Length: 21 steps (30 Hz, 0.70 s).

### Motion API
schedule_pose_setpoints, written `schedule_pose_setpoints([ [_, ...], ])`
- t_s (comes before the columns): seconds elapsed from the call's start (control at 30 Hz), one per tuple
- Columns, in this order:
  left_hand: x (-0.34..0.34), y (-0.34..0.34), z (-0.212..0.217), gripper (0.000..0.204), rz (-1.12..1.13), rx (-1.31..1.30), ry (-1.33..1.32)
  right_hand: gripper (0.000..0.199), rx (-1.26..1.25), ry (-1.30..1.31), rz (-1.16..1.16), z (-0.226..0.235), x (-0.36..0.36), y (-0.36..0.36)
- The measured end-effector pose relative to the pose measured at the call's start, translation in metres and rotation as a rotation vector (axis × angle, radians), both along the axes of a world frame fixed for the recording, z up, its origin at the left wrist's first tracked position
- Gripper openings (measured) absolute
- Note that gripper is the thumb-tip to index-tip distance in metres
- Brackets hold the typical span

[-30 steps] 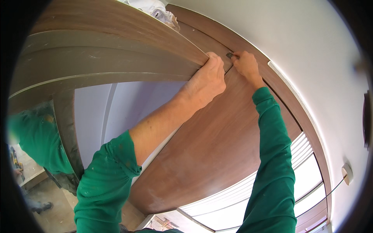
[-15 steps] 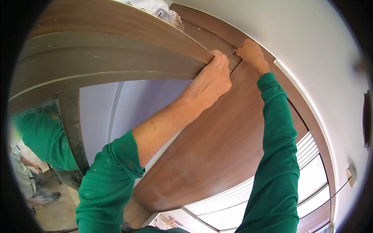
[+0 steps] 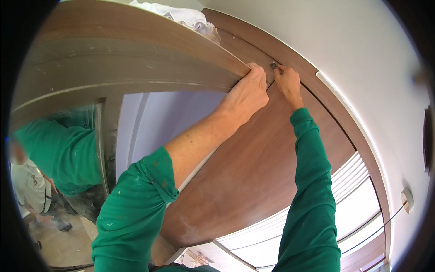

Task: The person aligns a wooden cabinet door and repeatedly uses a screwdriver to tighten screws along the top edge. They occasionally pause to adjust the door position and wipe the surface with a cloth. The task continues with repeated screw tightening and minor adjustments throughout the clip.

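My left hand [image 3: 250, 89] is closed over the end of a brown wooden cabinet panel [image 3: 149, 47], its fingers curled round the upper edge. To the right, my right hand [image 3: 288, 85] is raised against the tall brown wood panelling [image 3: 244, 167]. Its fingers pinch a small dark flat piece [image 3: 273, 66], perhaps metal, that sits against the panelling close to a seam. The piece is too small to name, and the fingers partly cover it.
White crumpled cloth [image 3: 181, 16] lies on top of the cabinet. A mirror [image 3: 59, 158] at left reflects a green sleeve and another person in light clothes. White louvred slats [image 3: 353, 170] and a wall fitting with a cord [image 3: 407, 200] are at right.
My right hand has come down and slightly left on the panelling, and the small dark piece in its fingers shows more plainly. My left hand keeps its hold on the panel edge.
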<state>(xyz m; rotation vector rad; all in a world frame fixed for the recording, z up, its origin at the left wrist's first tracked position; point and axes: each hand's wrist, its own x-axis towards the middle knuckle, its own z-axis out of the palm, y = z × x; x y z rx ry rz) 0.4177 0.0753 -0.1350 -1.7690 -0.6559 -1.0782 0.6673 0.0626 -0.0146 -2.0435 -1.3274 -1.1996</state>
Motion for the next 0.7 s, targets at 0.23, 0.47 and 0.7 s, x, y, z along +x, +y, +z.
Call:
schedule_pose_setpoints([
  [0.23,0.008,0.008,-0.004,0.032,-0.021,0.044,-0.036,0.032,-0.037,0.050,-0.118,0.022,-0.007,0.017],
  [0.47,0.021,0.014,-0.002,0.035,-0.093,0.053,-0.073,0.040,0.211,-0.007,0.002,-0.031,-0.005,0.012],
  [0.7,0.037,0.029,-0.003,0.024,-0.472,-0.474,0.116,0.038,0.683,0.178,0.358,-0.139,-0.044,-0.087],
])
